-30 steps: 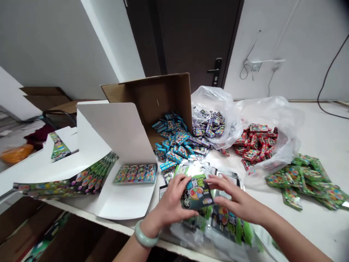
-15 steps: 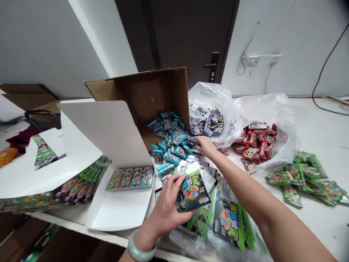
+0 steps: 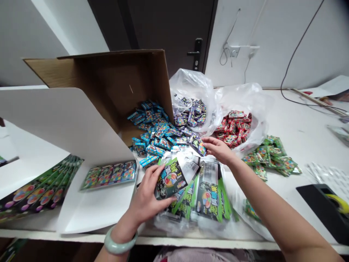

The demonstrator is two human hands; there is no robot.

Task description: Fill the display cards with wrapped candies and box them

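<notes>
My left hand (image 3: 143, 196) grips a black-and-green candy pouch (image 3: 171, 179) by its side, thumb under the lower edge. Between the thumb and fingers of my right hand (image 3: 219, 150) is a small purple candy packet (image 3: 196, 145), just above and to the right of that pouch. More black-and-green pouches (image 3: 208, 200) lie fanned out beneath my hands. Blue candy packets (image 3: 158, 138) spill from a cardboard box (image 3: 100, 82) lying on its side. Behind my right hand, purple packets (image 3: 192, 112) fill a clear plastic bag (image 3: 188, 78).
Red packets (image 3: 236, 127) sit in another plastic bag (image 3: 245, 91), beside a heap of green packets (image 3: 272, 156). An open white carton (image 3: 100, 211) on the left holds a row of wrapped packets (image 3: 110, 174). A black tape dispenser (image 3: 321, 211) stands at the right.
My right hand has come away from the purple and blue packets, now with a purple packet in its fingers. My left hand still holds the pouch. The view has shifted right.
</notes>
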